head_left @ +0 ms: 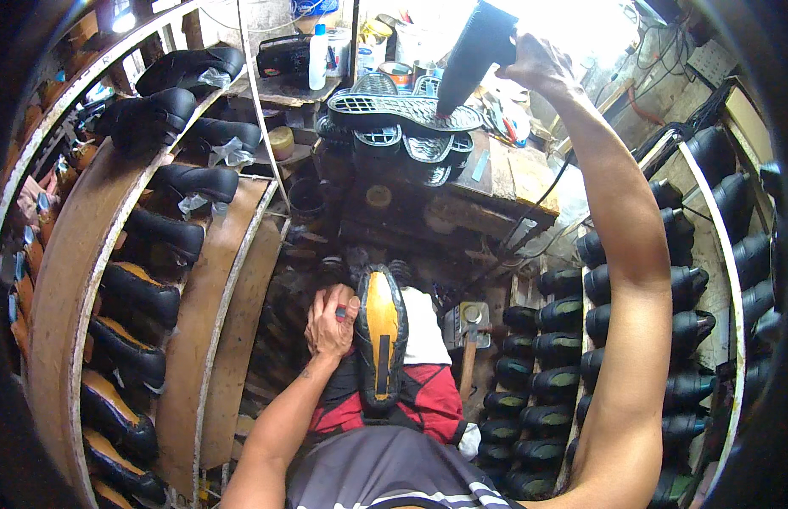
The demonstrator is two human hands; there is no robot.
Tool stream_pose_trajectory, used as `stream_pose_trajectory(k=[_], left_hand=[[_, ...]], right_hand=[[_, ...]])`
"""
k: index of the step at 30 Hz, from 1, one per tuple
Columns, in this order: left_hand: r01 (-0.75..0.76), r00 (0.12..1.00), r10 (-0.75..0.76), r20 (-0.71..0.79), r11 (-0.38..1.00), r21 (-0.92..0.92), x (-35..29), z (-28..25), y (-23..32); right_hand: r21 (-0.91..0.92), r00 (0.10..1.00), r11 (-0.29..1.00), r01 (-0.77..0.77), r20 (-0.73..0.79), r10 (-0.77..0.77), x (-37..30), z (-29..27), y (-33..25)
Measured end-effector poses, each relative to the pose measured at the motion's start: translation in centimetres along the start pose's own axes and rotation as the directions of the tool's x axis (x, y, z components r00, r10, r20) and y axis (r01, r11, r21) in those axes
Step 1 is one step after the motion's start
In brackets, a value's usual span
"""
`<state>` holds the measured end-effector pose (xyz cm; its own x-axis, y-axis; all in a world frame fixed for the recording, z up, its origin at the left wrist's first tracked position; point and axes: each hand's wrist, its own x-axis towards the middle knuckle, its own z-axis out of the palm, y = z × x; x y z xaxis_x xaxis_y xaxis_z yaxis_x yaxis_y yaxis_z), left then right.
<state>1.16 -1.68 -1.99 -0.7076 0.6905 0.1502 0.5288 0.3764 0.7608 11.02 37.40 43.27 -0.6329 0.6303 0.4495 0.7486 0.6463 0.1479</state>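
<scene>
Plainly, the right hand (542, 66) is closed around the upper edge of a dark tapering object (477, 55), held up at the end of a raised arm. Glare behind it washes out detail, so I cannot tell what kind of thing it is. Its narrow lower end overlaps the topmost pale-patterned sole (394, 109); whether the 2 touch, I cannot tell.

The left hand (329, 322) is low over the lap, its fingers bent, just beside an upturned black shoe (382, 297). Whether those fingers grip the shoe's side or only lie against it, I cannot tell. The shoe lies along the lap with its yellow underside facing up and 1 black strip running down part of it. A white cloth (423, 329) is just to its right, over red and black clothing (432, 392).

Farther out, more soles lie heaped under the topmost, on a cluttered workbench (542, 180). Behind the heap, to the left, stands a white bottle (317, 59) with a blue cap. On the left, a curved-looking rack (101, 246) carries black shoes, at least 4 showing yellow undersides (129, 351). On the right, a second rack (726, 233) holds rows of black shoes (557, 315).
</scene>
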Motion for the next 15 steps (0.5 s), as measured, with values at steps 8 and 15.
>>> stream_pose_trajectory(k=[8,15], left_hand=[[-0.016,1.000,0.017,0.005,1.000,-0.020,0.0,-0.1,0.1],[-0.014,1.000,0.014,0.016,1.000,-0.002,0.1,-0.1,0.1]], right_hand=[[0.062,0.998,0.998,0.019,-0.061,-0.015,-0.7,0.1,0.3],[0.034,0.998,0.999,-0.030,-0.057,0.032,-1.5,-0.1,1.7]])
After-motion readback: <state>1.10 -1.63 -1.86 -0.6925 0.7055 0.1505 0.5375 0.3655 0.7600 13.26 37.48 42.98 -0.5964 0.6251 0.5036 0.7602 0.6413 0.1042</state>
